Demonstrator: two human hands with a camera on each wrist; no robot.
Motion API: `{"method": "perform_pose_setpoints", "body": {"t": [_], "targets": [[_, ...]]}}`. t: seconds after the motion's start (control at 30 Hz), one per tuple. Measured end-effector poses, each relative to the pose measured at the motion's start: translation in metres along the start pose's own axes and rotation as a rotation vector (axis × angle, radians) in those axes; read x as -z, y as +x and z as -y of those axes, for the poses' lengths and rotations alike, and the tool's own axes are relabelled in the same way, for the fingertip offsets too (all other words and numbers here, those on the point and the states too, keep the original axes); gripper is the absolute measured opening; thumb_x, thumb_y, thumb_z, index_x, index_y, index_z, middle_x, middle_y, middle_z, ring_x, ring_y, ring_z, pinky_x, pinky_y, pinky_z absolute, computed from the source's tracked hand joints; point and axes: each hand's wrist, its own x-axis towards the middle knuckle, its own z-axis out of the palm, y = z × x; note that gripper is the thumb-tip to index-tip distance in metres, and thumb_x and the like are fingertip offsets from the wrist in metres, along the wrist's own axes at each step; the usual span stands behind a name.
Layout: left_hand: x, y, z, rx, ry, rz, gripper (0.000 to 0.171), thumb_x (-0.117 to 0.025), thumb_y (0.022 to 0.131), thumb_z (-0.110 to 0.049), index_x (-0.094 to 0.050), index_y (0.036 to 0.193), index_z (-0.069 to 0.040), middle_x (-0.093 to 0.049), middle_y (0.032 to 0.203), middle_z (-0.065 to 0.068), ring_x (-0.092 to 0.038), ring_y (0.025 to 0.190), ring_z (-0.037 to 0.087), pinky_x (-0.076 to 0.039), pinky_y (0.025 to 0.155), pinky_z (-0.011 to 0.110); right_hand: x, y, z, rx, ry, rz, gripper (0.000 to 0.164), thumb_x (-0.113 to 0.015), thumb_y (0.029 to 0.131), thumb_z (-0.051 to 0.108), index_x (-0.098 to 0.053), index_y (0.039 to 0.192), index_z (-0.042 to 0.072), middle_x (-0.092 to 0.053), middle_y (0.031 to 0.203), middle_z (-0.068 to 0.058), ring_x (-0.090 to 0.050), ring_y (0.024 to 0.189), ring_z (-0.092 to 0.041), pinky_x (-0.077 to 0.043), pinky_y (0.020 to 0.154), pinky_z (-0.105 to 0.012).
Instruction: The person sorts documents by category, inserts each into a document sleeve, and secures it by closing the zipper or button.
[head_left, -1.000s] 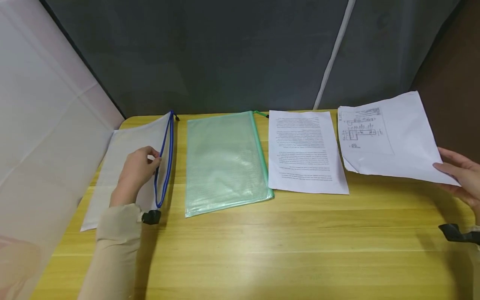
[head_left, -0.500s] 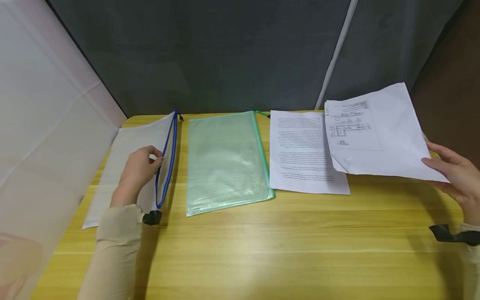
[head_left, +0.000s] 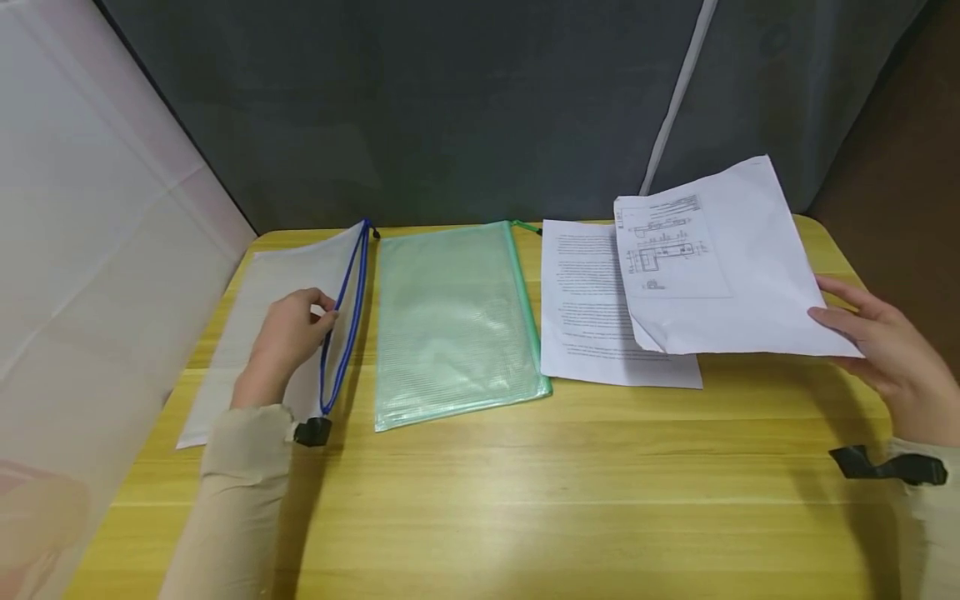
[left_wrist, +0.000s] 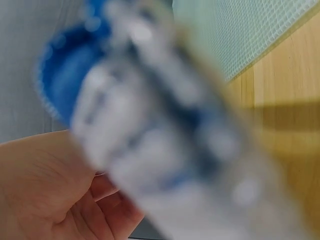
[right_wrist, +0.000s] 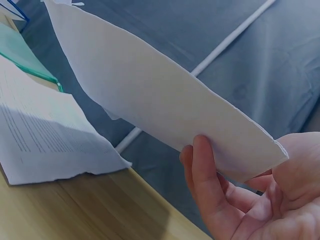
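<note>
left grip [head_left: 291, 337]: you are pinching the blue edge [head_left: 356, 321] of the white pouch [head_left: 243, 317], its mouth gaping, left on the counter [head_left: 525, 508]. right grip [head_left: 885, 346]: you are holding the drawing paper [head_left: 742, 267] by its right corner, raised, partly covering the text page [head_left: 585, 308]. green pouch [head_left: 450, 325]: lying between.

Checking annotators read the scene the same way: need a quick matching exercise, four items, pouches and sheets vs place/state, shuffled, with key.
Items
1. blue-edged pouch
2. green pouch
3. text sheet
4. drawing sheet

Place or state
A. held up in the right hand
B. lies between the other pouch and the text sheet
C. edge pinched by the left hand
D. lies partly hidden behind a raised sheet in the head view

Pairs: 1-C, 2-B, 3-D, 4-A
</note>
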Motion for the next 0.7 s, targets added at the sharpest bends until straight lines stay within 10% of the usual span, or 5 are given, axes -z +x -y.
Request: {"method": "perform_pose_setpoints", "body": {"t": [0.7], "targets": [[-0.024, 0.051, -0.048, -0.087, 0.0, 0.063, 0.022, -0.052, 0.102, -0.018, -0.059, 0.107, 0.002, -0.064, 0.116, 0.027, -0.064, 0.094, 0.035, -0.052, 0.073, 0.043, 0.003, -0.002, 0.0, 0.04, 0.089, 0.062, 0.042, -0.046, 0.104, 0.002, -0.065, 0.124, 0.034, -0.074, 0.098, 0.005, -0.072, 0.076, -0.012, -0.057, 0.062, -0.024]]}}
